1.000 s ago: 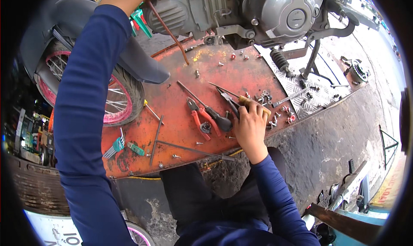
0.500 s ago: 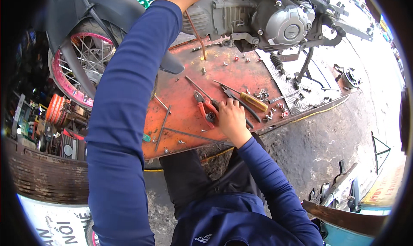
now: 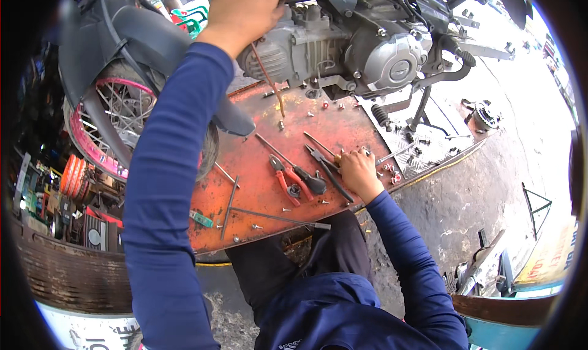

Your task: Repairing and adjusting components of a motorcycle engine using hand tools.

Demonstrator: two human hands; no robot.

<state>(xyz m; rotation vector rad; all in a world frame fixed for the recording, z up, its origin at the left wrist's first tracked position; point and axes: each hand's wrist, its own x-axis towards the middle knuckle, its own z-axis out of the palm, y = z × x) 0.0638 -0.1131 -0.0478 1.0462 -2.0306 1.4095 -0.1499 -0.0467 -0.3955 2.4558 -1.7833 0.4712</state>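
My left hand point(image 3: 244, 14) is at the top, over the motorcycle engine point(image 3: 392, 62) above a thin copper-coloured rod point(image 3: 268, 74), its fingers curled round something hidden. My right hand point(image 3: 358, 171) is closed over the yellow-handled screwdriver's end among small bolts point(image 3: 394, 177); what it grips is hidden. Just left of it lie long black pliers point(image 3: 327, 171), a black-handled screwdriver point(image 3: 313, 182) and red-handled pliers point(image 3: 291, 186) on the red metal platform point(image 3: 245, 160). Loose screws, thin bars point(image 3: 229, 204) and a small green item point(image 3: 201, 219) lie nearer the left.
A pink-rimmed front wheel point(image 3: 101, 161) and grey mudguard point(image 3: 153, 41) stand at left. A checkered metal plate point(image 3: 419, 160) under the engine carries more parts. A cylindrical part point(image 3: 485, 117) sits at the platform's right end. A rusty drum point(image 3: 61, 276) is at lower left.
My right hand has moved from the screwdrivers, passing leftward half a second ago, to the right onto the yellow handle and bolts. My left hand stays at the engine while the view shifts.
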